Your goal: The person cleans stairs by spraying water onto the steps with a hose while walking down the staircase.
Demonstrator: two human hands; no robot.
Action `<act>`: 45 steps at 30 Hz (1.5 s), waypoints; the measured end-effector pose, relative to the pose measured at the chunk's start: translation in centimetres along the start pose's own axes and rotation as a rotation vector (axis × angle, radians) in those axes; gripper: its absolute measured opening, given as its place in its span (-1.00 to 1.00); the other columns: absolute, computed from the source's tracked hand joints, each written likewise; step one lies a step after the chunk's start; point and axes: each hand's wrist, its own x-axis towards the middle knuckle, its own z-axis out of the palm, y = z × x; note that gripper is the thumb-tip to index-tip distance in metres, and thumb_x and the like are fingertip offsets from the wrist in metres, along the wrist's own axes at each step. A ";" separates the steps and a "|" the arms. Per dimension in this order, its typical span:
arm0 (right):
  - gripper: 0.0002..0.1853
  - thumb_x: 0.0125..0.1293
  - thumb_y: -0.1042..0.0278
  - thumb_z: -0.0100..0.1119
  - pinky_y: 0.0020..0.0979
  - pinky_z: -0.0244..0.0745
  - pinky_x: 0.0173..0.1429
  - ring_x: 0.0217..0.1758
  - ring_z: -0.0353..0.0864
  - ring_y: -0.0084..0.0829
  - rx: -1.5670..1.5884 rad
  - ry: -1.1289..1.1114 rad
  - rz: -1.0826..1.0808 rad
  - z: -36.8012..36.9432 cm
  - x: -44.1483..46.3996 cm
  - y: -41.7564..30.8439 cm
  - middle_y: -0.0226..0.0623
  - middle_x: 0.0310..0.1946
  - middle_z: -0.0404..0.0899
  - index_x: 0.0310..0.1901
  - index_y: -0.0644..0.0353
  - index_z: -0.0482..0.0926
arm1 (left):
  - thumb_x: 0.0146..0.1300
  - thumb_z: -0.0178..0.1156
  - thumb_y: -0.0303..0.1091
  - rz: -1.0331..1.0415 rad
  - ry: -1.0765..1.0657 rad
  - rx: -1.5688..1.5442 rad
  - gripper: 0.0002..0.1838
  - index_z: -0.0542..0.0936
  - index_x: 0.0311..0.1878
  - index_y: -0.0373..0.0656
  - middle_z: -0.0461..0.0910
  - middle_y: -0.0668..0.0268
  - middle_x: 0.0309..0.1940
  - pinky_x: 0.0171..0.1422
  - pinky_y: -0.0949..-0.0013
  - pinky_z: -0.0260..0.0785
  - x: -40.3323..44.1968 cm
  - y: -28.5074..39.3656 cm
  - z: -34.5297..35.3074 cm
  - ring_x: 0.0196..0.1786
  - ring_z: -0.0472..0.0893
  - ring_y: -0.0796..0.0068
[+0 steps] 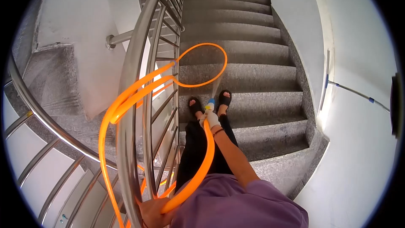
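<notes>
In the head view, my right hand (211,119), in a whitish glove, is closed around a hose nozzle (209,105) with a blue tip and a yellow part. A pale spray leaves the tip toward the steps ahead. From the nozzle an orange hose (201,166) curves back to the lower left. There my left hand (155,212) is bare, close beside the metal handrail (128,143), and appears closed on the hose; its fingers are mostly hidden. More of the hose hangs over the handrail, with a loop above the steps.
Speckled stone steps (253,76) run away in front of my feet, in black sandals (225,98). Metal balusters (164,109) line the left side. A thin pole (354,90) with blue joints is by the white right wall (354,160). Another curved railing (55,131) stands at left.
</notes>
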 end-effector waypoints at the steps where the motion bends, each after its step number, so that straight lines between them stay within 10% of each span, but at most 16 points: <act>1: -0.76 0.22 0.28 -0.13 -0.52 0.15 -0.68 -0.78 0.16 -0.53 0.019 0.059 -0.048 -0.1 0.2 -0.8 -0.47 -0.74 0.18 -0.59 0.06 0.19 | -0.35 0.34 -0.29 -0.003 -0.002 -0.001 -0.77 0.52 -0.63 -0.18 0.43 0.23 -0.74 -0.60 0.35 0.23 0.6 0.3 0.6 -0.68 0.46 0.25; 20: -0.74 0.20 0.24 -0.07 -0.61 0.12 -0.72 -0.78 0.13 -0.66 0.236 0.045 -0.354 -7.9 -7.1 -11.2 -0.57 -0.76 0.14 -0.59 0.00 0.17 | -0.27 0.33 -0.16 0.317 -0.245 0.006 -0.73 0.56 -0.58 -0.15 0.40 0.34 -0.79 -0.60 0.42 0.20 3.0 4.9 3.9 -0.70 0.43 0.38; 25: -0.73 0.21 0.22 -0.07 -0.62 0.27 -0.61 -0.73 0.24 -0.68 0.486 -0.519 0.420 -3.7 -7.1 1.0 -0.60 -0.75 0.20 -0.63 0.00 0.25 | -0.17 0.23 0.04 0.311 0.396 -0.136 -0.62 0.50 -0.67 -0.12 0.29 0.44 -0.86 -0.60 0.46 0.09 0.9 5.6 3.8 -0.77 0.34 0.49; 28: -0.71 0.24 0.22 -0.11 -0.60 0.36 -0.58 -0.73 0.30 -0.66 0.509 -0.478 0.569 -0.1 -6.1 6.0 -0.60 -0.76 0.22 -0.62 0.02 0.25 | -0.04 0.26 -0.37 0.577 -0.144 -0.190 -0.68 0.50 -0.21 -0.35 0.53 0.11 -0.53 -0.53 0.28 0.28 2.0 4.7 0.5 -0.57 0.50 0.24; 31: -0.72 0.24 0.22 -0.10 -0.59 0.38 -0.60 -0.74 0.30 -0.65 0.459 -0.394 0.392 0.3 -3.5 7.6 -0.59 -0.77 0.23 -0.62 0.04 0.24 | -0.18 0.24 -0.01 0.393 0.068 -0.035 -0.65 0.50 -0.67 -0.12 0.26 0.44 -0.88 -0.61 0.47 0.08 1.6 5.1 2.4 -0.78 0.32 0.49; 45: -0.79 0.22 0.29 -0.08 -0.67 0.26 -0.65 -0.74 0.23 -0.70 0.541 -0.158 -0.175 -5.6 -4.7 -6.8 -0.63 -0.76 0.18 -0.57 0.01 0.24 | -0.38 0.38 -0.11 0.465 -0.278 -0.002 -0.71 0.57 -0.61 -0.07 0.33 0.36 -0.82 -0.63 0.41 0.13 4.8 3.9 3.4 -0.75 0.37 0.38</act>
